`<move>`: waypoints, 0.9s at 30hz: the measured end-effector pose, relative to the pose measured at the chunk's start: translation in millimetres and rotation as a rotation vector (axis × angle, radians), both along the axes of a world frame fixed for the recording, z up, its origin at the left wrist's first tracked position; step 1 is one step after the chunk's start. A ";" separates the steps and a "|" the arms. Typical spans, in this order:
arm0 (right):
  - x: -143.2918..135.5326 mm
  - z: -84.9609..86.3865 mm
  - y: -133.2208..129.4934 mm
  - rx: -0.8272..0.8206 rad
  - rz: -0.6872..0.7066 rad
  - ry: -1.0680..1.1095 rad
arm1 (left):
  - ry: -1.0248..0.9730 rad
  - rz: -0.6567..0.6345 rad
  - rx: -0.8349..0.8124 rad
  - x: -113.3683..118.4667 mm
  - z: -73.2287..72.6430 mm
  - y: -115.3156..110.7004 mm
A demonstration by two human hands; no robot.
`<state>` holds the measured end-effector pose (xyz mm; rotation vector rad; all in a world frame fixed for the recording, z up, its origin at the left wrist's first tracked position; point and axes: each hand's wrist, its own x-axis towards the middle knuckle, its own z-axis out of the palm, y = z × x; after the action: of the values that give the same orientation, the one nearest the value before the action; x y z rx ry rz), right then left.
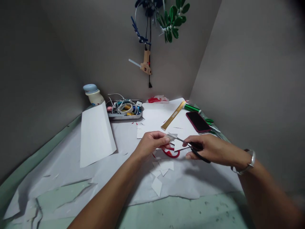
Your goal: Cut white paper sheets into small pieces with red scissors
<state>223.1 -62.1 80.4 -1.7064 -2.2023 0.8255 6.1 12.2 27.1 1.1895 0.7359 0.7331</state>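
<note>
Between thumb and fingers, my left hand [156, 142] pinches a small piece of white paper [172, 135]. My right hand [209, 147] grips black-handled scissors [196, 152], their blades pointing left against that paper. Just below the hands, red-handled scissors [170, 154] lie on the table, partly hidden by my left fingers. Several cut white paper pieces [157, 186], some diamond-shaped, are scattered nearer to me. A larger white sheet [179, 144] shows behind the scissor blades.
A gold tube [173, 116] and a phone [198, 121] lie beyond my hands. At the back left stand a metal tray [125, 117] of craft supplies, a jar [93, 94] and folded white card [96, 136]. A glue gun [146, 62] hangs on the wall.
</note>
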 end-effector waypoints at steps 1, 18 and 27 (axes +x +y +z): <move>1.0 0.2 -0.2 -0.010 0.006 0.000 | -0.001 -0.003 0.000 0.0 0.0 -0.1; -3.5 -3.1 1.3 0.027 -0.007 -0.001 | 0.006 0.021 0.036 2.4 -0.9 -2.8; -2.9 -8.5 2.0 0.055 -0.012 0.036 | -0.024 0.004 -0.011 1.5 -4.0 -0.2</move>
<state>220.2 -60.1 71.9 -1.6648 -2.1689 0.7796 7.6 12.0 23.0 1.1674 0.7213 0.7446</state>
